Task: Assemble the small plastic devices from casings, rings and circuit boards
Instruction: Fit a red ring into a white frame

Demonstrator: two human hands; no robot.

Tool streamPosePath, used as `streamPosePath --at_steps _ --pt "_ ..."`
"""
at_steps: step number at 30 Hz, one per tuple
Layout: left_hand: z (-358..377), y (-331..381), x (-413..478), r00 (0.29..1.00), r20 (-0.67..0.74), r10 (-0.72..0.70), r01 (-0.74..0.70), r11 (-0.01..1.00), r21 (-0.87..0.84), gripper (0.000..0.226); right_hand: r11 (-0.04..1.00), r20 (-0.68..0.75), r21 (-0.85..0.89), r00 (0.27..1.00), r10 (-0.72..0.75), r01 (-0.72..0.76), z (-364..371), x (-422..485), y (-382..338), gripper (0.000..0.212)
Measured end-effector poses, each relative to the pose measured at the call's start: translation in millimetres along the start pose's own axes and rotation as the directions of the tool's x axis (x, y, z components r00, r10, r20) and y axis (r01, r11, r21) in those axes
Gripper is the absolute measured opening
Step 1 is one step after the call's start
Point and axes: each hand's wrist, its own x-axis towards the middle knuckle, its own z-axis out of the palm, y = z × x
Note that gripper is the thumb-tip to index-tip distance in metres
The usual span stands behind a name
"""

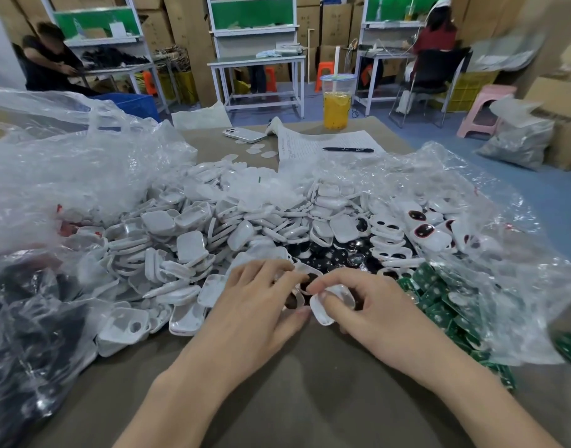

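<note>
**Fig.** Assembly bench, head view. Large heap of loose white rounded-rectangular plastic casings [193, 240] covers the centre of the brown table [310, 383], nearly all unassembled; judged: bulk of task remains. Stack of green circuit boards [439, 305] at R edge and patch of small black round pieces [329, 253], poss. rings, behind hands: both plentiful. A few white units w/ dark red-rimmed oval windows [423, 231], upper R, look finished. Left hand [258, 305]: fingers curled round white casing half w/ dark inset [294, 297]. Right hand [374, 305]: thumb + forefinger pinch white casing shell [323, 310], which touches the other half at heap's near edge; halves not yet closed. Lined paper sheet [310, 143]: handwriting illegible; no brand readable.
</note>
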Motion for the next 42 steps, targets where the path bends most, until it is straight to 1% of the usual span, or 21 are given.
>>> streamPosePath --at_steps 2,7,11,13,16,18,20,21,23,25,29,30,32,34,35,36,37,38,39,41,42 --pt "-6 -6 -1 1.0 -0.001 -0.029 0.029 0.999 -0.016 0.052 0.995 -0.025 -0.079 0.998 -0.058 0.056 -2 -1 -1 0.021" --pt "-16 -17 -14 0.999 0.042 -0.017 0.019 0.999 -0.031 0.043 0.957 0.002 -0.269 0.993 -0.118 0.114 -2 -1 5 0.018" --pt "-18 -17 -15 0.999 0.027 -0.017 0.018 0.999 -0.034 0.046 0.909 0.007 -0.376 0.982 -0.189 0.178 3 0 6 0.032" --pt "-18 -16 -15 1.0 0.0 -0.003 0.003 0.999 -0.041 0.04 0.907 -0.021 -0.371 0.974 -0.224 0.2 3 -1 6 0.033" --pt "-18 -13 -14 0.998 -0.067 -0.012 0.008 0.998 -0.059 0.024 0.927 -0.11 -0.298 0.956 -0.272 0.229 2 -1 5 0.023" --pt "-16 -7 -14 0.975 -0.186 -0.124 0.086 0.976 -0.202 0.016 0.961 -0.184 -0.171 0.952 -0.246 0.215 4 -1 2 0.017" --pt "-14 2 -11 0.895 -0.307 -0.324 0.157 0.873 -0.463 0.009 0.978 -0.219 -0.022 0.954 -0.207 0.207 9 -1 -2 0.026" --pt "-12 8 -9 0.849 -0.325 -0.417 0.176 0.802 -0.571 0.009 0.977 -0.213 0.004 0.955 -0.207 0.213 14 -1 -4 0.033" --pt "-9 19 -5 0.795 -0.305 -0.525 0.197 0.698 -0.689 0.009 0.956 -0.178 -0.105 0.94 -0.29 0.275 22 0 -10 0.042" --pt "-6 26 -2 0.782 -0.232 -0.579 0.211 0.596 -0.775 0.007 0.891 -0.134 -0.296 0.908 -0.397 0.346 28 2 -14 0.049" --pt "-9 27 -1 0.758 -0.146 -0.635 0.162 0.401 -0.902 0.006 0.79 -0.116 -0.514 0.886 -0.449 0.333 34 4 -26 0.055" --pt "-11 26 0 0.752 -0.142 -0.644 0.148 0.374 -0.915 0.007 0.761 -0.112 -0.563 0.883 -0.455 0.321 38 5 -30 0.056" --pt "-11 23 1 0.747 -0.152 -0.648 0.136 0.372 -0.918 0.01 0.72 -0.107 -0.618 0.874 -0.474 0.315 49 9 -36 0.057" --pt "-12 20 1 0.749 -0.132 -0.649 0.122 0.331 -0.936 0.017 0.741 -0.124 -0.576 0.86 -0.496 0.344 57 14 -41 0.052" --pt "-13 19 1 0.757 -0.111 -0.644 0.106 0.288 -0.952 0.02 0.796 -0.156 -0.496 0.866 -0.475 0.347 59 19 -44 0.046" --pt "-15 16 1 0.764 -0.099 -0.638 0.091 0.258 -0.962 0.022 0.869 -0.194 -0.372 0.888 -0.417 0.326 61 24 -47 0.041" --pt "-17 13 0 0.763 -0.112 -0.636 0.074 0.26 -0.963 0.024 0.934 -0.224 -0.223 0.917 -0.328 0.28 63 28 -50 0.04" --pt "-19 8 0 0.752 -0.157 -0.64 0.06 0.304 -0.951 0.025 0.972 -0.245 -0.074 0.941 -0.235 0.223 64 32 -51 0.039" --pt "-23 0 0 0.727 -0.228 -0.647 0.058 0.389 -0.919 0.024 0.984 -0.256 0.035 0.953 -0.162 0.177 66 35 -51 0.037" --pt "-35 -24 2 0.672 -0.36 -0.648 0.107 0.565 -0.818 0.021 0.982 -0.287 0.113 0.951 -0.112 0.15 66 40 -49 0.033" --pt "-43 -39 4 0.657 -0.396 -0.641 0.151 0.626 -0.765 0.018 0.979 -0.299 0.141 0.949 -0.1 0.147 65 41 -47 0.031"
